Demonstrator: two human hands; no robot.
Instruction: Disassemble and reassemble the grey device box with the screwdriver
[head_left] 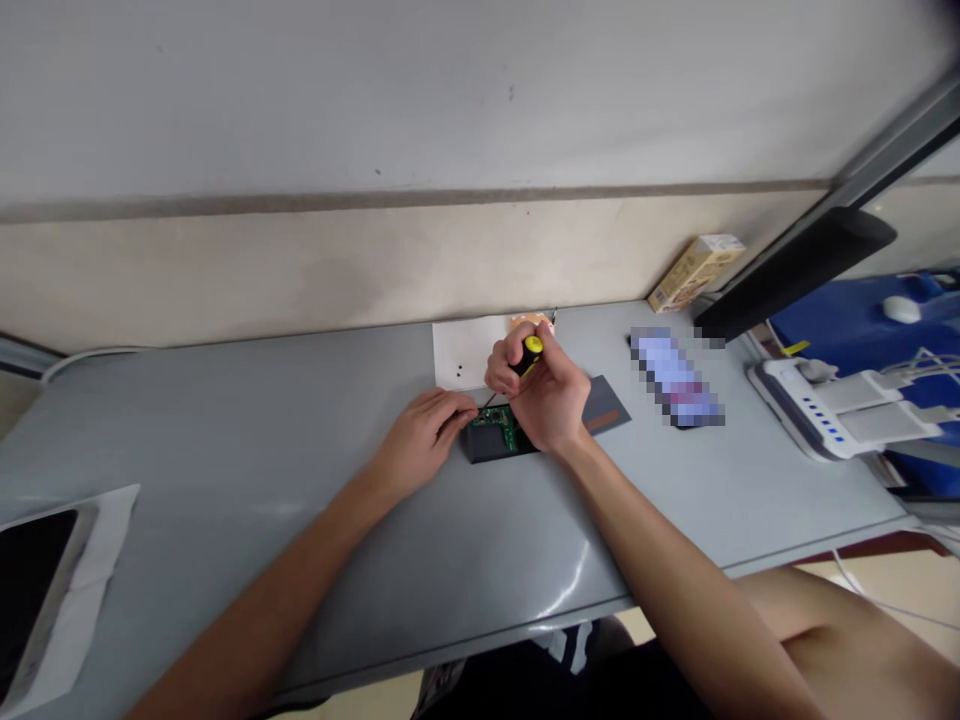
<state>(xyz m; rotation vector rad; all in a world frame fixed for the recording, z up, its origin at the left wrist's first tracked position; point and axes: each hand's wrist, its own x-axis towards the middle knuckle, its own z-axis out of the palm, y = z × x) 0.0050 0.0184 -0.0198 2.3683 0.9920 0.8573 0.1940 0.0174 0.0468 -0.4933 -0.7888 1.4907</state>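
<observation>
"Gripping what, exactly, was the right hand [553,392]?"

"A black and yellow screwdriver [528,358], fingers wrapped round the handle, its thin shaft slanting down to the left towards the upper left corner of a shallow dark case [487,446]. A green circuit board [511,428] lay in that case, partly covered by the hand."

"And the left hand [418,437]?"

"Its fingers were bunched at the case's left corner, near the screwdriver's tip. Whether they pinched the shaft or only steadied the rim, I couldn't tell."

"Where did the case sit on the counter [285,440]?"

"Between the front edge and the wall [360,265], with a strip of grey surface before it. White paper [454,345] lay just behind, bearing two small dark pieces [460,369]."

"Any room sideways?"

"More on the left: a wide stretch ran from the left hand towards a white sheet [109,540] at the far side. On the right, a grey panel [604,402] sat just beside the right hand, then a phone [675,380], then a power strip [806,412] near the counter's right end."
</observation>
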